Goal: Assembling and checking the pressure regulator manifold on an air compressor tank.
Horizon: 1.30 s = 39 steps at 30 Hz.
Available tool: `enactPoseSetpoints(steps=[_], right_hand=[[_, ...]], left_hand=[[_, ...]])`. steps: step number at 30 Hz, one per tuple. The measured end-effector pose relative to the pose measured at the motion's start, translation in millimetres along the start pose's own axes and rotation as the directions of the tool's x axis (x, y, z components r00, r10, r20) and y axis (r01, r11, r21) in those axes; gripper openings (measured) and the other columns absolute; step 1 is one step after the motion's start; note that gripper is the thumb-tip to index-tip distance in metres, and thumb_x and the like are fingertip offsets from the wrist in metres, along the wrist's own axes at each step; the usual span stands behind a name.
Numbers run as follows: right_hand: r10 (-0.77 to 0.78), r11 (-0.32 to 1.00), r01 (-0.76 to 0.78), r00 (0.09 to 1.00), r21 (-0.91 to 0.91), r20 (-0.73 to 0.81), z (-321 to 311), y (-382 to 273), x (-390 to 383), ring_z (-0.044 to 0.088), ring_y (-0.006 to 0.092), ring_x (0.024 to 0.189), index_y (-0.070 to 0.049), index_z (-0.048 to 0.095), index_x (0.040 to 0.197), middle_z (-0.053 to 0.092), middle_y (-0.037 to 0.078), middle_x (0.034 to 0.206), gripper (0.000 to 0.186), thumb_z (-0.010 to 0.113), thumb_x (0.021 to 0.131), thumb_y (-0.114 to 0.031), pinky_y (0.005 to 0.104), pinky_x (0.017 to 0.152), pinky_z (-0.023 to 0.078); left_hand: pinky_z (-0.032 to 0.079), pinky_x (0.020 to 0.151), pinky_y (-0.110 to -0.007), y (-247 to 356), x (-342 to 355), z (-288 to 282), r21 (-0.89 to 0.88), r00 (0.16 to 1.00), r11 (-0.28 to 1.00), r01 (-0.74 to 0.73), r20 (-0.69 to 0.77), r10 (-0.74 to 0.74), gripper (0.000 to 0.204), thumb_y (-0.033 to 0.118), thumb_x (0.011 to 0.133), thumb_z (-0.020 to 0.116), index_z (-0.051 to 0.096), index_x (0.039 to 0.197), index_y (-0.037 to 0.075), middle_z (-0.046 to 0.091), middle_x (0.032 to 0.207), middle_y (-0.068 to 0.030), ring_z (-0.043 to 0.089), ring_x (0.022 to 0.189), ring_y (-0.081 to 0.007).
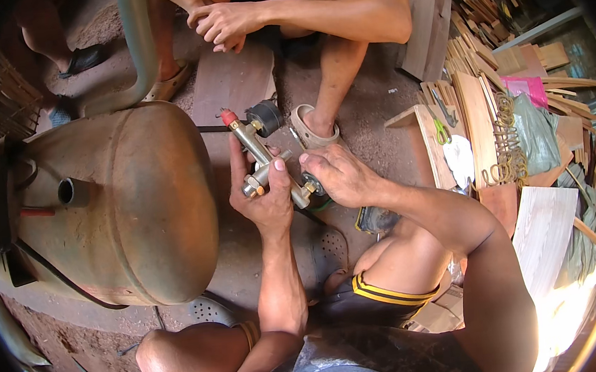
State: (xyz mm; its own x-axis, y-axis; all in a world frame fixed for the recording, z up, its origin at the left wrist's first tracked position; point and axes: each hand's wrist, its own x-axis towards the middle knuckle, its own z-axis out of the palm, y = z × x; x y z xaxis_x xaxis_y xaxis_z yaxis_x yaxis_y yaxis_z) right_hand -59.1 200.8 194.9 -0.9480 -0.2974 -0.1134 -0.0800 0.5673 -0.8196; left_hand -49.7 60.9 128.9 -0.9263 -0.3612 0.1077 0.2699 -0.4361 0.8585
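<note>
My left hand (262,196) grips a metal valve manifold (260,155) at the middle of the view, its fingers wrapped round the body. The manifold slants from upper left to lower right, with a red knob (228,117) at the top end, a black round gauge (264,116) beside it and a brass fitting on the lower side. My right hand (339,172) is closed on a dark round part (313,183) at the manifold's lower right end, partly hidden by the fingers. A rusty tank (136,200) lies just left of my hands.
Another person (332,13) crouches opposite, hands clasped; another's leg (51,34) shows at upper left. A grey hose (140,44) bends over the tank. A board (232,85) lies beyond the manifold. Wood pieces (485,141), green scissors (441,131) and plastic bags (534,133) are piled at right.
</note>
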Motion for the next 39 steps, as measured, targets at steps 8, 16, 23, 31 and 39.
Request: enactPoseSetpoints(steps=[8, 16, 23, 31, 39], right_hand=[[0.082, 0.997, -0.08, 0.994, -0.021, 0.073, -4, -7, 1, 0.061, 0.0298, 0.075, 0.006, 0.061, 0.091, 0.062, 0.022, 0.079, 0.048, 0.043, 0.104, -0.036, 0.0456, 0.074, 0.046], [-0.331, 0.936, 0.325, 0.943, -0.138, -0.024, -6, -16, -3, 0.069, 0.031, 0.077, -0.002, 0.066, 0.108, 0.067, 0.02, 0.083, 0.03, 0.06, 0.103, -0.031, 0.0422, 0.071, 0.051], [-0.406, 0.91, 0.393, 0.909, -0.131, -0.09, -4, -12, -5, 0.062, 0.0325, 0.056, 0.001, 0.062, 0.097, 0.057, 0.014, 0.065, 0.029, 0.051, 0.105, -0.026, 0.0409, 0.056, 0.048], [-0.315, 0.939, 0.295, 0.944, -0.178, -0.099, -2, -16, -6, 0.061, 0.0356, 0.058, 0.0, 0.061, 0.095, 0.055, 0.016, 0.064, 0.029, 0.049, 0.104, -0.025, 0.0427, 0.056, 0.047], [-0.182, 0.968, 0.163, 0.98, -0.192, -0.083, -4, -24, -11, 0.063, 0.0469, 0.064, 0.001, 0.058, 0.083, 0.06, 0.025, 0.066, 0.037, 0.053, 0.104, -0.028, 0.0501, 0.059, 0.047]], left_hand=[[0.056, 0.085, -0.028, 0, 1, -1, 0.057, 0.999, 0.997, -0.042, 0.019, 0.041, 0.073, 0.011, 0.092, 0.075, 0.04, 0.153, -0.01, 0.071, 0.105, -0.0108, 0.068, 0.094, -0.0142], [0.051, 0.066, -0.024, -5, 7, 6, -0.271, 0.952, 0.925, 0.269, -0.074, -0.298, 0.067, 0.025, 0.098, 0.068, 0.043, 0.152, -0.007, 0.071, 0.096, -0.0059, 0.064, 0.078, -0.0114], [0.05, 0.073, -0.025, 7, -4, 20, -0.316, 0.954, 0.915, 0.251, -0.083, -0.29, 0.069, 0.025, 0.097, 0.069, 0.044, 0.153, -0.004, 0.069, 0.097, -0.006, 0.061, 0.082, -0.0105], [0.049, 0.082, -0.026, 12, -1, 14, -0.191, 0.983, 0.971, 0.143, -0.089, -0.163, 0.071, 0.023, 0.096, 0.071, 0.042, 0.154, -0.006, 0.069, 0.104, -0.0061, 0.06, 0.091, -0.0104], [0.051, 0.083, -0.026, 10, -2, 11, -0.16, 0.99, 0.981, 0.112, -0.072, -0.125, 0.074, 0.024, 0.094, 0.075, 0.043, 0.152, -0.009, 0.069, 0.107, -0.0062, 0.062, 0.091, -0.0102]])
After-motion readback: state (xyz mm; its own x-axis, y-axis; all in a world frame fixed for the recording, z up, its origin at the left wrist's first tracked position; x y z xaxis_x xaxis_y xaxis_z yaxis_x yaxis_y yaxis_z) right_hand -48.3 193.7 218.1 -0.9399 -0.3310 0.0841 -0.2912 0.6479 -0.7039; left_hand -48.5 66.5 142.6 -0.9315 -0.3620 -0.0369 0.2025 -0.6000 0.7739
